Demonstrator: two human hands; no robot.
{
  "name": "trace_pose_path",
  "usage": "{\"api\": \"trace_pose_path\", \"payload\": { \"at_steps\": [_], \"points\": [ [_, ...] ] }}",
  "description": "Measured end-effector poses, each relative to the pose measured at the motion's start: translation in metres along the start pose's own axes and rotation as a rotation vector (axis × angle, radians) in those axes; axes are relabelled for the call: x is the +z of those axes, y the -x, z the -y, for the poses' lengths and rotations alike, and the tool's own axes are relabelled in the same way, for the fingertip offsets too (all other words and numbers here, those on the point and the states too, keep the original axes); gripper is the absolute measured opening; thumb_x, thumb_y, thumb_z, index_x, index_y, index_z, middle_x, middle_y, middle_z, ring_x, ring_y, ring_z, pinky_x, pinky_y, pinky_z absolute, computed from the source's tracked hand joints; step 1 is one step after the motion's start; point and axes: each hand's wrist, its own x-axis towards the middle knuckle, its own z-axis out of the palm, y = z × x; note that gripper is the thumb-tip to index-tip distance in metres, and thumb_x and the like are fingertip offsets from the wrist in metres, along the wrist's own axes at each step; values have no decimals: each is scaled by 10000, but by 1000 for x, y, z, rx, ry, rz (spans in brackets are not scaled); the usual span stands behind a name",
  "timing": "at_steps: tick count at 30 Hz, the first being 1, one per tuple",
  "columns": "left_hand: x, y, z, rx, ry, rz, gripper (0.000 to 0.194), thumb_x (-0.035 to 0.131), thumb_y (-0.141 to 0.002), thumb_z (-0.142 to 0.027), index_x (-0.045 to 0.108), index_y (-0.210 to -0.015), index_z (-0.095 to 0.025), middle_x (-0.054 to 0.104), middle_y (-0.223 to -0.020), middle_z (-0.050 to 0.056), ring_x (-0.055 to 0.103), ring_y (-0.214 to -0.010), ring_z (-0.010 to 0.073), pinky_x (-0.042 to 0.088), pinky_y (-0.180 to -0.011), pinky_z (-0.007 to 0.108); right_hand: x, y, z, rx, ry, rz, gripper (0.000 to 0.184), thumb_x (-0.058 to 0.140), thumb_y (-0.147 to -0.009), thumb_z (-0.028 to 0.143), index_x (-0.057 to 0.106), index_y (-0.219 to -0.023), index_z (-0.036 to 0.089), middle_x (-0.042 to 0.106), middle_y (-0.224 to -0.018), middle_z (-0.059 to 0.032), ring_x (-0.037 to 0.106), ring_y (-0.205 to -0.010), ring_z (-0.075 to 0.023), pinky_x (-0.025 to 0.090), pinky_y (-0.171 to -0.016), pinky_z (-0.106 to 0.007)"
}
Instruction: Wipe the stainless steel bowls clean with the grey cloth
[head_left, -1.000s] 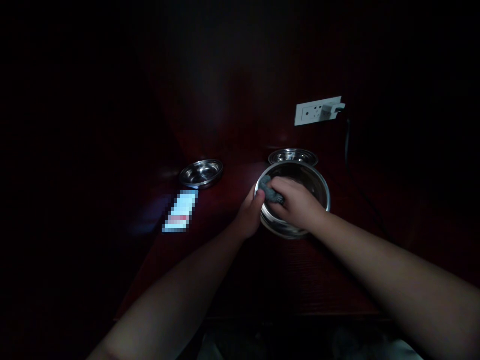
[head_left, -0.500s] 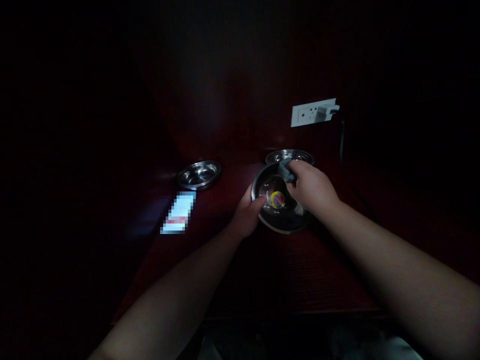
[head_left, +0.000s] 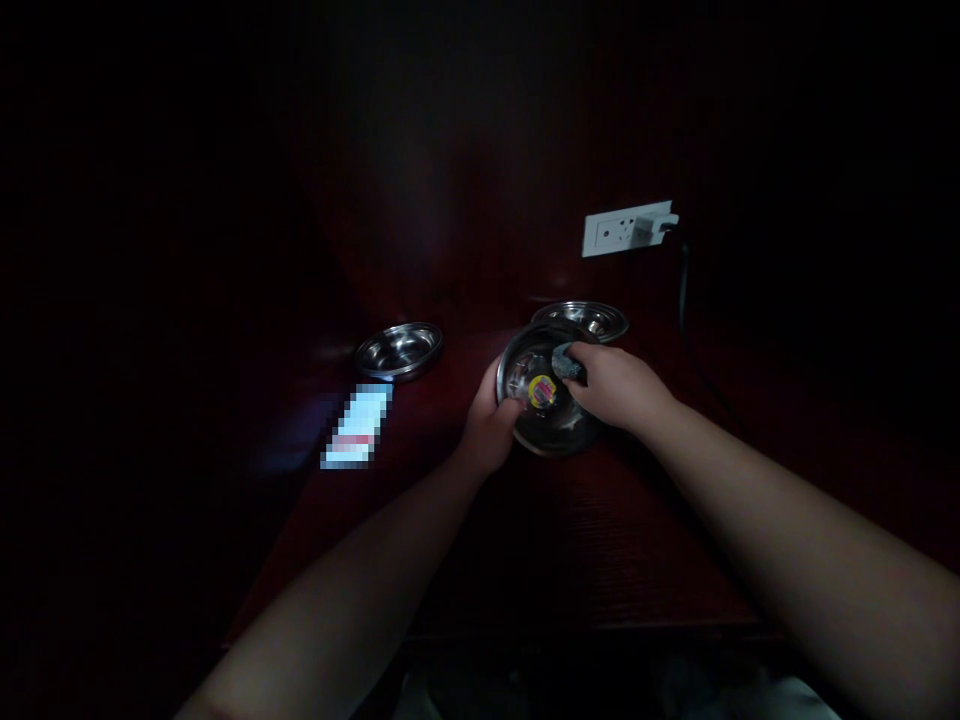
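A shiny metal bowl (head_left: 555, 435) with a round yellow and red sticker inside is held tilted, its open side toward me. My left hand (head_left: 491, 425) grips its left rim, thumb inside and fingers behind the wall. Inside the bowl, near its right side, my right hand (head_left: 619, 385) is closed on a bunched grey-blue cloth (head_left: 568, 362). Part of the cloth is hidden by the fingers. Behind the held bowl is a second metal dish (head_left: 589, 318), partly covered by it.
Another shallow metal dish (head_left: 400, 350) stands at the left on the dark red table (head_left: 525, 560). A lit phone (head_left: 356, 428), its screen blurred into blocks, lies in front of it. A white wall socket (head_left: 626, 230) holds a plug with a black cable (head_left: 683, 290) hanging down. The surroundings are dark.
My right hand with the cloth has moved a little down inside the bowl. The bowl has shifted slightly left and up, uncovering more of the dish behind. My left hand still grips the rim.
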Motion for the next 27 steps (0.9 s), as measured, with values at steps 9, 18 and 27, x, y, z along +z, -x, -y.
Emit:
{"api": "trace_pose_path", "payload": {
  "at_steps": [9,18,27],
  "points": [
    [-1,1,1,-44,16,-28,509,563,-750,-241,511,-1254,-195,592,-1289,86,535,-1180,278,390,-1030,447,9,3,3,-144,-2,134,258,530,-812,298,606,-1029,182,700,-969,-121,646,-831,-254,435,-690,-337],
    [1,-1,2,-81,19,-71,456,581,-779,-278,532,-1224,-191,636,-1212,71,548,-1175,263,394,-1032,420,9,10,6,-417,-231,299,254,588,-780,239,580,-1030,193,675,-1027,-95,619,-927,-229,447,-801,-334],
    [1,0,4,-106,3,-81,458,573,-805,-286,527,-1248,-180,668,-1137,69,565,-1155,256,398,-1033,409,7,13,11,-486,-284,334,184,575,-769,202,576,-953,186,662,-978,-79,609,-911,-211,448,-835,-340]
  ]
}}
